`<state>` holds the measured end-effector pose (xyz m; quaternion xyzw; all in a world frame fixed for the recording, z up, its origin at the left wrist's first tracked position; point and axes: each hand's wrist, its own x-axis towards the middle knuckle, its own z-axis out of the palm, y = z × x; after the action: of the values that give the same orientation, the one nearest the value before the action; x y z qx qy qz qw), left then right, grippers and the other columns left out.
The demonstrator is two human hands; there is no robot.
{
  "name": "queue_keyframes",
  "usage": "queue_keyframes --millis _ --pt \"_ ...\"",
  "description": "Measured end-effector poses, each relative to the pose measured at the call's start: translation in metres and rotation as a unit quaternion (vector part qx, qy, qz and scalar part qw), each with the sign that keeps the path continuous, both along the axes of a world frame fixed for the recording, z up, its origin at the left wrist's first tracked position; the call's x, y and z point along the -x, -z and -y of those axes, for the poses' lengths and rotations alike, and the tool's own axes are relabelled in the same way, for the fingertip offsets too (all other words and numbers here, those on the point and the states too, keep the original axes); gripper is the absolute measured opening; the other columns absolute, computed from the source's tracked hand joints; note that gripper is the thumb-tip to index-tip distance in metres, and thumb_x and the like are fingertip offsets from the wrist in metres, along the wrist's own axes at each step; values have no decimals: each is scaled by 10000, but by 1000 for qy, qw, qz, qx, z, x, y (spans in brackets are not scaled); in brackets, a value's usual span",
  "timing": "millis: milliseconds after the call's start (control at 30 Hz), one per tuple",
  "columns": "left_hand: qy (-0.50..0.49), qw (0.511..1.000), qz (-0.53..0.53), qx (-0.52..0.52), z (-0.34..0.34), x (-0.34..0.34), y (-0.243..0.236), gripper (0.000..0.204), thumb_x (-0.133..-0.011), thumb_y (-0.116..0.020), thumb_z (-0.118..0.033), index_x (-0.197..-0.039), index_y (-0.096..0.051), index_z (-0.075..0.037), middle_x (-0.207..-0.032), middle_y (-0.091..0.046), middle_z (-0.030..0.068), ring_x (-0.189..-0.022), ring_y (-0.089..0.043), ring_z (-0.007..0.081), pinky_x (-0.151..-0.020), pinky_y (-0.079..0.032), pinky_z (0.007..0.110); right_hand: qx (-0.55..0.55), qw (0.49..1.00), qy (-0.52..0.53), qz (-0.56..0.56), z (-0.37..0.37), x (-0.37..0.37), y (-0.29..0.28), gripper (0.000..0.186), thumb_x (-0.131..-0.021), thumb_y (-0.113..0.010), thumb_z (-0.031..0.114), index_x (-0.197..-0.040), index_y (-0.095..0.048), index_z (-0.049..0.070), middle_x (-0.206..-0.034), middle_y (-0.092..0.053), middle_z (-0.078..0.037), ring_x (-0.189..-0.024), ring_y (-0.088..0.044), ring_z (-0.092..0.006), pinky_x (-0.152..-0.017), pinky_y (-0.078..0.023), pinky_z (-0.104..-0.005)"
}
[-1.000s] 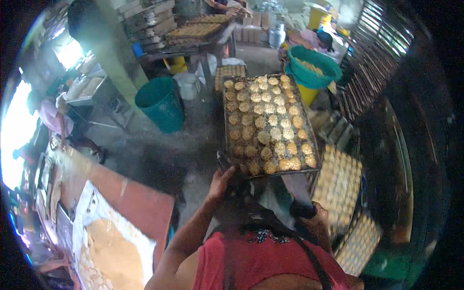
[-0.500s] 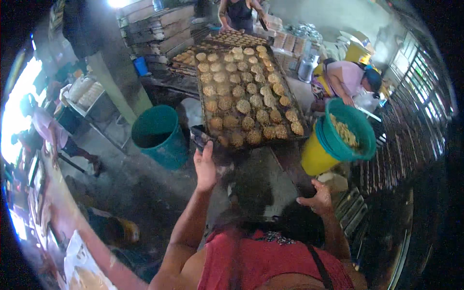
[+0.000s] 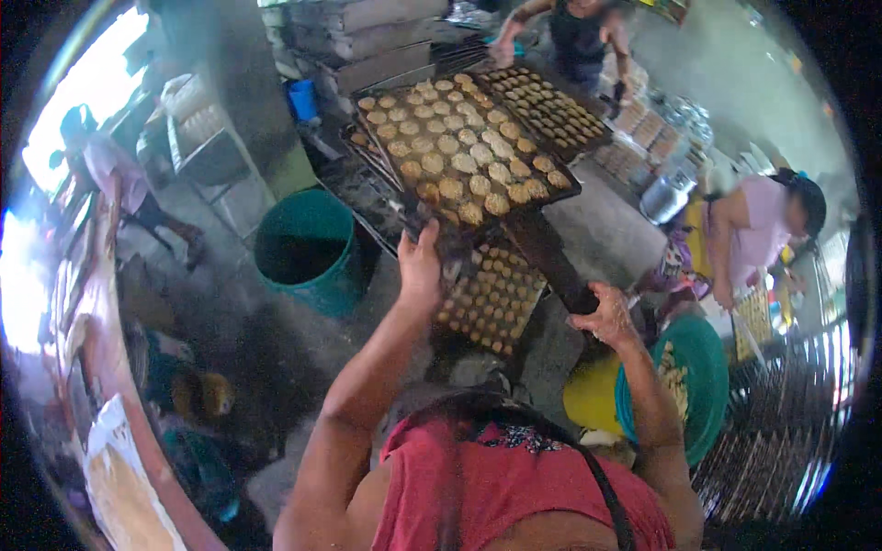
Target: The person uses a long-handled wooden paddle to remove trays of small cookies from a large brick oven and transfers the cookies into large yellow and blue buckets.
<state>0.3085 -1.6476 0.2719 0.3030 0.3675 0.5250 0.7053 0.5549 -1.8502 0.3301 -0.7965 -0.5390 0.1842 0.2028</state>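
Note:
A dark baking tray (image 3: 567, 194) carries rows of round golden biscuits (image 3: 462, 163) in front of me. My left hand (image 3: 421, 264) is closed at its near left corner, on a dark thing too blurred to name. From under the tray's near right side a long dark flat bar (image 3: 542, 248) slants toward me. My right hand (image 3: 606, 313) closes round the near end of that bar. Lower down, between my forearms, lies another batch of biscuits (image 3: 491, 298) on a dark tray.
Across from me a co-worker (image 3: 583, 41) stands by another biscuit tray (image 3: 602, 140). A second co-worker (image 3: 758, 220) bends at the right. A green bucket (image 3: 308, 262) stands left; a green basin (image 3: 706, 390) and yellow bucket (image 3: 588, 397) are near my right arm. A post (image 3: 234, 110) rises behind.
The view has shifted. My right hand, apart from the bar's end before, now grips it. The biscuit tray sits farther from me, and the lower batch has come into sight beneath it.

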Motion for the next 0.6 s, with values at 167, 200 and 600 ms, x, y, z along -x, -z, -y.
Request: queue_keyframes --millis 167,200,600 --pt "-9 997 51 52 30 11 -40 359 -939 -566 -238 -1204 -455 -23 -1034 -631 104 -931 -639 239 -770 -557 434 -23 976 -110 186 85 -111 4 734 -588 -827 299 -1209 -565 7 -1065 -659 -184 -948 -637 -349 -881 -489 -406" --pt "-33 997 43 57 43 22 -50 359 -939 -566 -238 -1204 -455 -23 -1034 -631 104 -931 -639 239 -770 -557 434 -14 987 -97 127 111 -118 -7 690 -579 -820 261 -1172 -574 9 -1063 -642 -193 -969 -622 -341 -876 -477 -417" --pt "-320 940 -41 111 263 144 0 319 -923 -592 -224 -1170 -542 -27 -1112 -618 72 -986 -588 190 -897 -442 331 140 909 -331 212 212 -162 137 698 -516 -806 409 -1088 -595 68 -961 -644 -170 -846 -639 -363 -780 -521 -487"
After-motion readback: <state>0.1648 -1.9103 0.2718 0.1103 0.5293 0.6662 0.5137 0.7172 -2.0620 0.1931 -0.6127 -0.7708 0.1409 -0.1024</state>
